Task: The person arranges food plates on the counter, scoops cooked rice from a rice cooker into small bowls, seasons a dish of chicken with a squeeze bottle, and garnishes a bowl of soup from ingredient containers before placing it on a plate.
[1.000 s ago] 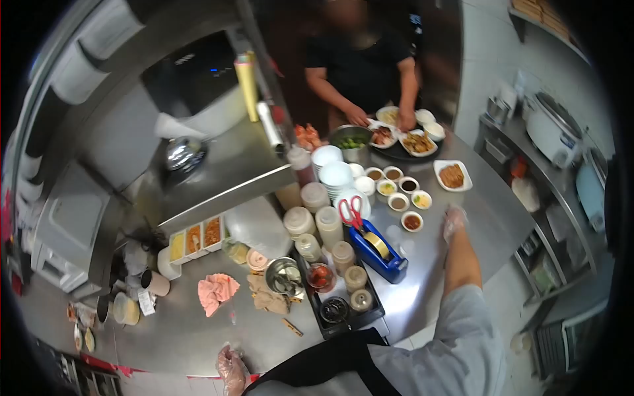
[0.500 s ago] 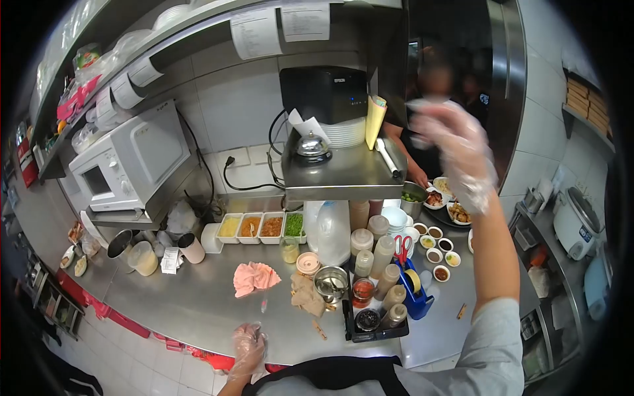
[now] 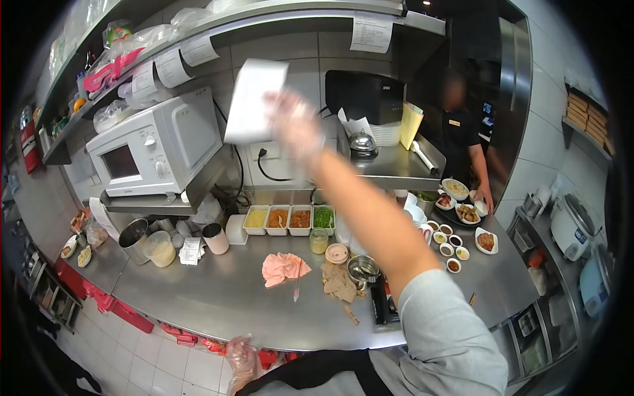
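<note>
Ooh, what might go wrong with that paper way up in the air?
The paper might slip from the right hand and flutter down, perhaps into the food tubs, which have no lids on.

The sleeve hides part of the black tray from this view, so the arm might bump something there unseen.

Right hand [image 3: 294, 122], in a clear glove and blurred, grips a sheet of paper [image 3: 256, 99]; we see both raised before the tiled wall, right of the microwave [image 3: 155, 142]. Our left hand [image 3: 242, 360], also gloved, is at the near edge of the counter [image 3: 198, 297]; finger pose unclear. On the counter we note a pink cloth [image 3: 284, 269], short of four food tubs [image 3: 278, 220]. Far right: co-worker [image 3: 460, 129], one hand near plated dishes [image 3: 467, 213].
</note>
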Demonstrator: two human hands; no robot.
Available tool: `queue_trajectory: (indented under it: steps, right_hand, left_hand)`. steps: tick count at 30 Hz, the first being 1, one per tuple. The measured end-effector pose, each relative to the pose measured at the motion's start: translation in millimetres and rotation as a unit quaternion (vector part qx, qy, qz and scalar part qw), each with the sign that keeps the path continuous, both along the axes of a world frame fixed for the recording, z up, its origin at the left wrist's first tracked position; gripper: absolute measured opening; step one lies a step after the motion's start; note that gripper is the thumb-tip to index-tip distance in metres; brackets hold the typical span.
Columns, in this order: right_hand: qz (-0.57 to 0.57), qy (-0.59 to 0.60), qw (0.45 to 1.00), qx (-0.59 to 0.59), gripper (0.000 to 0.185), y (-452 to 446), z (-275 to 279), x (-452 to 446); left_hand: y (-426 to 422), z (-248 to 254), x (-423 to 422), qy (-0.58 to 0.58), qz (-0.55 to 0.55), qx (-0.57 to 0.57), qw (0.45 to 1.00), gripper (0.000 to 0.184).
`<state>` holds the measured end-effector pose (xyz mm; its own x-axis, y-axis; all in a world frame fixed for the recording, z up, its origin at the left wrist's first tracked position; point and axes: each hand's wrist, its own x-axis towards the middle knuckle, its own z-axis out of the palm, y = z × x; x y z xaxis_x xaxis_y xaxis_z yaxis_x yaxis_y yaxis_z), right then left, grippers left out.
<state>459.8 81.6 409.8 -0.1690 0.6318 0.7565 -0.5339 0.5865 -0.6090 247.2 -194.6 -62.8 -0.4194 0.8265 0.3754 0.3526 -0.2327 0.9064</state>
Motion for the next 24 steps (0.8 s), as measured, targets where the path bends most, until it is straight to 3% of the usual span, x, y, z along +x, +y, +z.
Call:
queue_trajectory:
  steps: [1, 2, 3, 5, 6, 7, 8, 10, 11, 12, 14, 15, 16, 21, 23, 24]
  right_hand:
    - [0.032, -0.101, 0.993, -0.062, 0.05, -32.6, -42.8, -7.2]
    - [-0.046, -0.278, 0.96, 0.011, 0.054, -32.1, -95.1, -21.4]
    - [-0.037, -0.355, 0.934, 0.009, 0.057, -58.6, -142.5, -29.0]
    - [0.103, -0.414, 0.893, -0.143, 0.058, -85.4, -257.4, -45.3]
    - [0.23, -0.298, 0.887, -0.267, 0.056, -96.3, -319.0, -47.1]
    - [0.122, -0.394, 0.899, -0.15, 0.054, -98.8, -366.7, -55.0]
    - [0.051, -0.503, 0.858, -0.095, 0.055, -100.9, -401.4, -54.8]
    - [0.047, -0.48, 0.867, -0.127, 0.055, -109.7, -443.1, -59.2]
    - [0.042, -0.468, 0.871, -0.145, 0.055, -118.0, -443.4, -57.8]
    - [0.088, -0.371, 0.907, -0.18, 0.054, -122.4, -443.2, -52.6]
    - [-0.057, -0.432, 0.9, -0.023, 0.054, -125.0, -428.2, -49.9]
    - [-0.133, -0.461, 0.876, 0.05, 0.054, -124.2, -418.1, -48.6]
    - [-0.088, -0.425, 0.9, 0.033, 0.051, -126.5, -400.8, -45.4]
    - [-0.158, -0.374, 0.911, 0.063, 0.038, -182.9, -246.5, 63.5]
    - [-0.301, -0.345, 0.886, 0.066, 0.035, -201.8, -190.9, 147.2]
    - [-0.388, -0.325, 0.862, 0.043, 0.03, -194.4, -194.8, 193.7]
  left_hand:
    - [-5.4, 14.3, -5.0, -0.002, 0.012, -0.008, 1.0, 0.037]
    - [-10.1, 29.8, -10.8, -0.002, 0.025, -0.015, 1.0, 0.038]
    - [-12.6, 41.8, -18.0, -0.001, 0.038, -0.024, 0.999, 0.039]
    - [-12.6, 54.5, -36.5, 0.157, 0.051, -0.036, 0.986, 0.043]
    - [-7.8, 58.4, -40.0, 0.222, 0.06, -0.03, 0.973, 0.045]
    - [-3.1, 63.6, -41.3, 0.286, 0.067, -0.023, 0.956, 0.046]
    - [-0.7, 72.0, -34.5, 0.21, 0.038, -0.026, 0.977, 0.048]
    - [13.3, 56.7, -38.8, 0.191, 0.009, -0.023, 0.981, 0.056]
    - [19.6, 57.1, -36.5, 0.182, -0.009, -0.022, 0.983, 0.06]
    - [23.3, 57.2, -30.6, 0.024, -0.036, -0.027, 0.999, 0.064]
    - [36.9, 85.2, -1.6, -0.277, -0.1, -0.061, 0.954, 0.073]
    - [44.0, 102.2, 9.1, -0.279, -0.14, -0.056, 0.948, 0.075]
    - [49.0, 120.3, 20.4, -0.283, -0.177, -0.049, 0.941, 0.077]
    - [70.7, 161.5, 72.8, -0.296, -0.226, -0.009, 0.928, 0.078]
    - [72.1, 157.6, 94.9, -0.302, -0.199, -0.063, 0.93, 0.075]
    - [70.8, 151.2, 103.3, -0.305, -0.181, -0.089, 0.931, 0.074]
